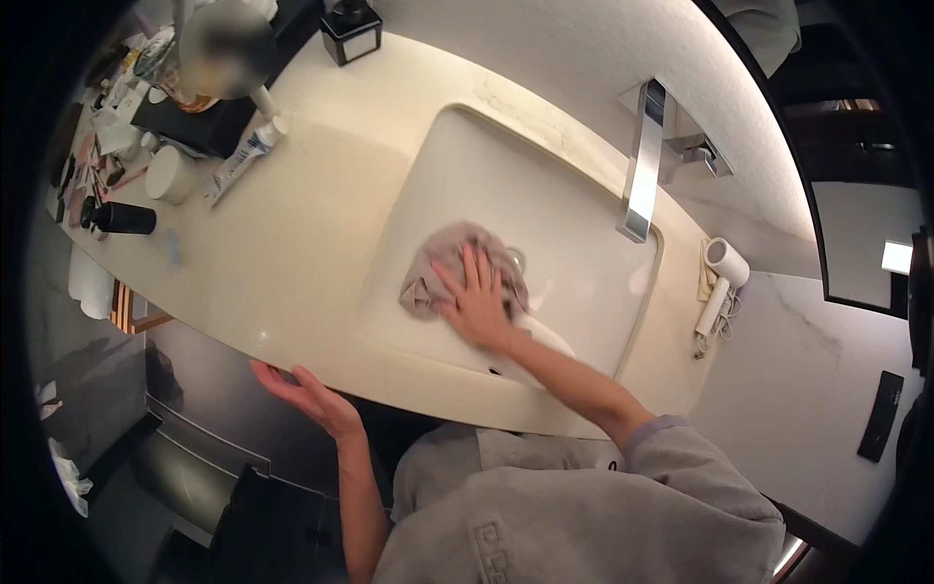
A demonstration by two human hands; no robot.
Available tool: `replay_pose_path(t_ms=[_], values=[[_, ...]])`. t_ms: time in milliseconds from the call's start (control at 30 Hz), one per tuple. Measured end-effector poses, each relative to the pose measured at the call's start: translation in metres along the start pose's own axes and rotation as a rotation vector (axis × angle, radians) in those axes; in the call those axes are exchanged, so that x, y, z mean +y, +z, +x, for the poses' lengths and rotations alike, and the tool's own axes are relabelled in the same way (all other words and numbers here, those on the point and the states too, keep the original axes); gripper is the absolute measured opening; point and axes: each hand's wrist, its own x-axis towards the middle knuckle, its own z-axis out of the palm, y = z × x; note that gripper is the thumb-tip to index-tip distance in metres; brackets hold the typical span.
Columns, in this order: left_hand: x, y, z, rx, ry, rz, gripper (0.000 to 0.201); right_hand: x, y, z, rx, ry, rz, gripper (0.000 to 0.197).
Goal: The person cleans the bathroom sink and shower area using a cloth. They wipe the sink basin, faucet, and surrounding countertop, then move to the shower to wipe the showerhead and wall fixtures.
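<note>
My right hand (479, 310) lies flat, fingers spread, on a crumpled greyish-pink cloth (449, 255). That cloth rests against the inside of the white rectangular sink (545, 190), toward its left side, and covers part of the drain. Below the front edge of the cream countertop (302, 243), my left hand (316, 401) is palm up with its fingers stretched out and nothing in it. Its fingertips are close to the counter edge; whether they touch it I cannot tell.
A chrome faucet (642, 170) juts over the sink's far right. A white hair dryer (718, 282) with its cord sits right of the basin. Left on the counter are a toothpaste tube (238, 165), a white jar (170, 175), a black bottle (126, 218) and cluttered toiletries. A dark square dispenser (351, 34) stands behind.
</note>
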Motion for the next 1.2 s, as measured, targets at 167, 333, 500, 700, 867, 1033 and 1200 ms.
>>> replay_pose_path(t_ms=[167,333,500,700,867,1033,1200], values=[[-0.008,0.025,0.005,0.163,-0.090,0.043,0.062,0.113,-0.050,0.008,0.031,0.078,-0.059,0.059],[-0.014,0.021,0.001,0.154,-0.062,0.345,0.061,0.055,-0.023,-0.089,-0.343,-0.097,0.407,0.050],[-0.023,0.020,0.003,0.184,-0.023,0.315,0.061,0.014,-0.027,0.066,-0.044,-0.387,0.176,0.059],[-0.032,0.020,0.004,0.202,0.038,0.465,0.062,0.219,-0.113,0.012,0.019,-0.295,-0.458,0.041],[-0.031,0.020,-0.001,0.239,0.012,0.395,0.063,0.192,-0.136,-0.126,-0.256,-0.040,-0.584,0.031],[-0.034,0.018,-0.006,0.216,0.036,0.367,0.064,0.077,-0.121,-0.193,-0.412,0.296,-0.042,0.029],[-0.047,0.011,-0.004,0.221,0.048,0.364,0.065,0.014,-0.103,-0.113,-0.372,0.349,0.344,0.031]])
